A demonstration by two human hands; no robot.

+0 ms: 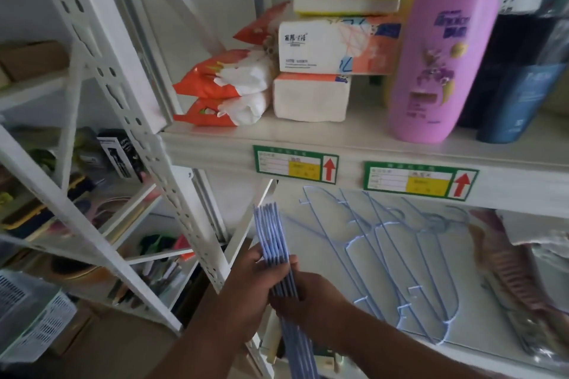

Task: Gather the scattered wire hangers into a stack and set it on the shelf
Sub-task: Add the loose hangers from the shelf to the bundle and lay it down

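Note:
A bundle of several light-blue wire hangers (pixel 272 234) stands on edge at the left end of the lower shelf (pixel 462 258). My left hand (pixel 246 283) wraps it from the left and my right hand (pixel 311 292) grips it from the right, both at the bundle's middle. The bundle's lower end runs down past my wrists out of the frame. More blue wire hangers (pixel 388 243) lie spread flat and overlapping on the white lower shelf to the right of my hands, hooks pointing toward the back.
The upper shelf (pixel 338 144) carries tissue packs (pixel 335 46), orange wipe packs (pixel 224 83), a pink bottle (pixel 443 49) and dark bottles (pixel 517 83). A white perforated upright (pixel 129 95) stands left. Plastic-wrapped goods (pixel 529 258) lie at the lower shelf's right.

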